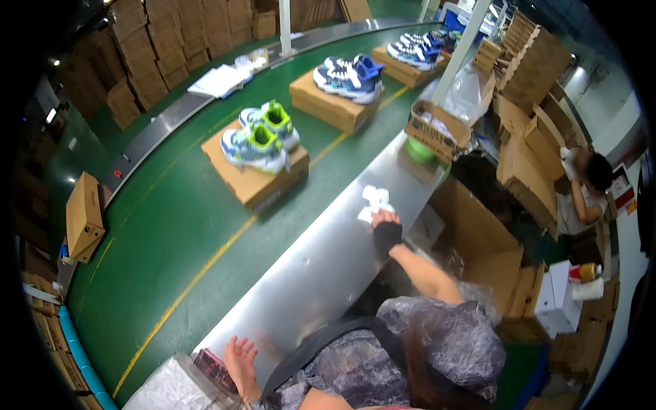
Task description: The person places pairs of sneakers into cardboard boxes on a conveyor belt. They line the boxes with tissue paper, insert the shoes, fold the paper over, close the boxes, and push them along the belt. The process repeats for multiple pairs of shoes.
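My right hand (387, 234), in a black fingerless glove, reaches out over the metal ledge (307, 263). Its fingers are bent and close on the near edge of several small white crumpled packets (376, 197); whether they are paper or soft pouches is too small to tell. My left hand (240, 361) hovers at the near end of the ledge, palm partly up, fingers apart and holding nothing. Beside it lie a dark reddish printed box (214, 369) and a bundle wrapped in clear plastic (176, 388).
On the green conveyor belt (164, 239), white-and-lime sneakers (260, 140) and navy-and-white sneakers (348, 80) stand on brown shoeboxes. More sneakers (415, 51) sit farther back. An open carton (437, 130) rests at the ledge's far end. Another person (584, 191) is at the right, among cartons.
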